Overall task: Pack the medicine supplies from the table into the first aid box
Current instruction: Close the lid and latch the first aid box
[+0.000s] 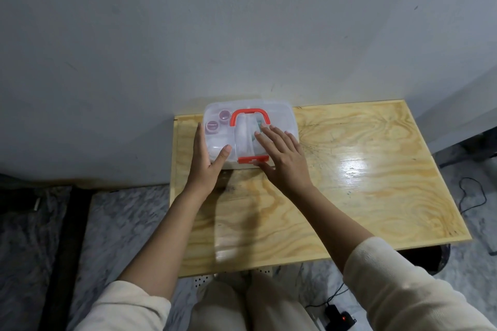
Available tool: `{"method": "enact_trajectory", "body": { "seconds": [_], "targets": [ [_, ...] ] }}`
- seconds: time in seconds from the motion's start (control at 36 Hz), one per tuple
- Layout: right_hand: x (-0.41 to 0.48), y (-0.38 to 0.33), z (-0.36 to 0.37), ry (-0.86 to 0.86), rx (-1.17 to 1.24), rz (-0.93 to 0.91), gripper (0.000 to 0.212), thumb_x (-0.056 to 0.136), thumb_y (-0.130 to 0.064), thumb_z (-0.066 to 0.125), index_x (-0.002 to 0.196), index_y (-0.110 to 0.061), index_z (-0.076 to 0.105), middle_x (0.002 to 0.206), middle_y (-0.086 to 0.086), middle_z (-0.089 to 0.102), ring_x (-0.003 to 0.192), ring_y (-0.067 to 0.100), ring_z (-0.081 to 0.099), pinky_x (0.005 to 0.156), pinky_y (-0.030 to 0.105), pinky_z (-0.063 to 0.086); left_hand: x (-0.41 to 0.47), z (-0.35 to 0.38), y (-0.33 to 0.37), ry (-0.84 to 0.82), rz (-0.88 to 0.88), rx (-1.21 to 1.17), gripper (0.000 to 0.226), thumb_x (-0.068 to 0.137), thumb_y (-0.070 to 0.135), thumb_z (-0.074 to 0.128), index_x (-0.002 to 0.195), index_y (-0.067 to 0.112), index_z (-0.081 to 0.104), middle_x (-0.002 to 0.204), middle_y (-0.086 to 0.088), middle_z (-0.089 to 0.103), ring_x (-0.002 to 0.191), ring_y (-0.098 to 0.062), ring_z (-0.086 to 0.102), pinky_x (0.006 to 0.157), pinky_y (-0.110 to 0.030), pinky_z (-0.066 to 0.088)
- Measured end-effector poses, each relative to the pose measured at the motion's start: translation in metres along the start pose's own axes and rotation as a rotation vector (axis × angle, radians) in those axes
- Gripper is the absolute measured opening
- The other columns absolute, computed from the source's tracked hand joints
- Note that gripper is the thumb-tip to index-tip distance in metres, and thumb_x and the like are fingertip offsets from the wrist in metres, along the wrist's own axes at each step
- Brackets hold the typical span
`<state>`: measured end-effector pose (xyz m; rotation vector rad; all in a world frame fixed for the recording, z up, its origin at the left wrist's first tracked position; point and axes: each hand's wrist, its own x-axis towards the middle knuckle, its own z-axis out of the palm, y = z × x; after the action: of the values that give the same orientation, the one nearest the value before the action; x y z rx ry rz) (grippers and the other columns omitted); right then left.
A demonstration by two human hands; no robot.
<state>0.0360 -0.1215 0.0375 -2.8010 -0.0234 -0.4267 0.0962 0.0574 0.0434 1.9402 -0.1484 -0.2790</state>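
The packing looks all but done: the first aid box (250, 133) sits at the table's (349, 183) far left edge with its clear lid down, two purple-capped bottles (217, 121) (and something teal) visible inside. The left hand (208, 158) braces its side, fingers open; the right hand (282, 158) lies flat on top near the red latch (252, 159), probably pressing it closed.

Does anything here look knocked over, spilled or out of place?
Nothing stands out. The clear first aid box sits flat on the wooden table with its lid down, bottles visible inside. The left hand steadies its side, and the right hand lies on the lid by the red latch.
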Motion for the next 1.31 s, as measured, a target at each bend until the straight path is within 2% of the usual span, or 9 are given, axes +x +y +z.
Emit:
{"method": "enact_trajectory", "body": {
  "seconds": [0.19,0.33,0.42,0.53,0.67,0.83,1.03,1.17,1.31],
  "targets": [
    [0.006,0.002,-0.02,0.002,0.191,0.092,0.058,0.086,-0.05,0.052,0.135,-0.021,0.042,0.146,0.003,0.041,0.137,0.021,0.034,0.11,0.038,0.028,0.003,-0.005,0.003,-0.013,-0.093,-0.13,0.086,0.09,0.032,0.065,0.154,0.028,0.009,0.162,0.011,0.01,0.147,-0.006,0.013,0.115,-0.027,0.02],
    [0.014,0.006,-0.021,0.043,0.537,0.542,0.071,0.085,-0.051,0.055,0.144,-0.029,0.021,0.156,0.004,0.016,0.144,0.02,0.016,0.114,0.042,0.022,0.012,-0.006,0.003,-0.031,-0.149,-0.192,0.094,0.085,0.031,0.071,0.155,0.029,0.007,0.163,0.01,0.008,0.149,-0.008,0.011,0.12,-0.034,0.018],
    [0.018,0.008,-0.02,-0.018,0.758,0.678,0.089,0.072,-0.064,0.061,0.143,-0.037,0.014,0.152,-0.001,0.028,0.136,0.023,0.035,0.105,0.053,0.04,0.012,-0.001,0.007,-0.049,-0.144,-0.233,0.089,0.09,0.026,0.067,0.155,0.03,0.007,0.162,0.008,0.013,0.148,-0.009,0.014,0.118,-0.032,0.021],
    [0.016,0.016,-0.024,0.0,0.831,0.683,0.09,0.071,-0.057,0.068,0.142,-0.035,0.018,0.15,-0.003,0.033,0.133,0.02,0.04,0.103,0.052,0.044,0.011,0.007,0.01,-0.047,-0.134,-0.223,0.087,0.092,0.022,0.064,0.155,0.028,0.004,0.162,0.009,0.01,0.148,-0.007,0.011,0.112,-0.024,0.02],
    [0.011,0.037,-0.035,0.06,0.86,0.697,0.083,0.078,-0.04,0.07,0.144,-0.028,0.021,0.15,0.002,0.034,0.133,0.022,0.039,0.104,0.043,0.042,0.013,0.028,0.017,-0.089,-0.13,-0.226,0.094,0.088,0.029,0.068,0.155,0.028,0.002,0.163,0.009,0.009,0.149,-0.009,0.011,0.12,-0.034,0.019],
    [0.011,0.072,-0.045,0.064,0.831,0.724,0.085,0.075,-0.047,0.07,0.143,-0.029,0.022,0.15,0.0,0.033,0.134,0.021,0.039,0.106,0.048,0.041,0.022,0.059,0.031,-0.118,-0.112,-0.26,0.094,0.088,0.025,0.069,0.155,0.027,0.003,0.162,0.005,0.011,0.148,-0.011,0.013,0.119,-0.032,0.021],
    [0.027,0.091,-0.05,0.033,0.864,0.709,0.084,0.078,-0.044,0.07,0.144,-0.026,0.021,0.15,0.002,0.033,0.134,0.022,0.038,0.107,0.047,0.04,0.043,0.069,0.038,-0.143,-0.122,-0.23,0.108,0.07,0.051,0.07,0.155,0.03,0.007,0.16,0.004,0.02,0.146,-0.014,0.023,0.118,-0.043,0.028],
    [0.041,0.098,-0.045,-0.002,0.847,0.695,0.083,0.082,-0.043,0.065,0.146,-0.025,0.015,0.155,0.003,0.021,0.14,0.022,0.026,0.112,0.047,0.032,0.057,0.072,0.037,-0.137,-0.102,-0.205,0.099,0.086,0.033,0.07,0.156,0.025,0.0,0.162,0.003,0.01,0.149,-0.012,0.012,0.116,-0.029,0.022],
    [0.042,0.1,-0.039,-0.01,0.822,0.68,0.082,0.083,-0.048,0.06,0.146,-0.025,0.013,0.153,0.006,0.022,0.139,0.024,0.028,0.11,0.045,0.033,0.06,0.071,0.033,-0.166,-0.105,-0.147,0.113,0.071,0.057,0.068,0.155,0.028,-0.001,0.162,0.003,0.009,0.149,-0.013,0.01,0.121,-0.04,0.021]
  ]
}}
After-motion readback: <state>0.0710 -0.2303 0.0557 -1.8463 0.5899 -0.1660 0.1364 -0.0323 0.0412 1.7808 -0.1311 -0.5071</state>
